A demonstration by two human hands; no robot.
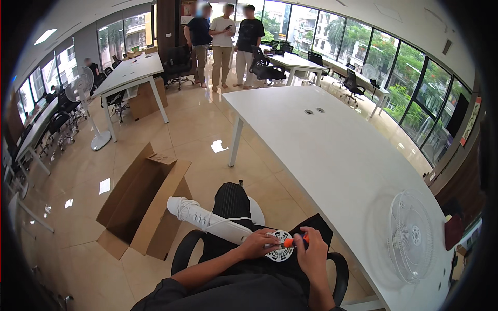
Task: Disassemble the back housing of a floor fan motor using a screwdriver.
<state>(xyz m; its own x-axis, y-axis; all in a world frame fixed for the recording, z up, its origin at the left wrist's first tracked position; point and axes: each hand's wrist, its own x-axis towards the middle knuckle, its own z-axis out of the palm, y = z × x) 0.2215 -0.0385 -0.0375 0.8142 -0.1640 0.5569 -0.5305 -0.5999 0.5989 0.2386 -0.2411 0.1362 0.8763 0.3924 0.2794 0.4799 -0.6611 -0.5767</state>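
Observation:
Across my lap lies a white fan body point(220, 228) with a cord wound round its control end. Its round slotted motor housing point(280, 254) faces up between my hands. My left hand point(255, 244) is closed on the left side of this housing, fingertips close to its centre. In my right hand point(313, 255) is a screwdriver point(296, 241) with an orange and dark handle. It points left at the middle of the housing; the fingers hide part of the handle, and I cannot make out what its tip touches.
A white table point(332, 140) stands ahead and to my right, bearing a round fan grille point(413, 236). An open cardboard box point(142, 207) sits on the floor at left. A standing fan point(83, 90) is farther left. Three people point(223, 39) stand beyond the table.

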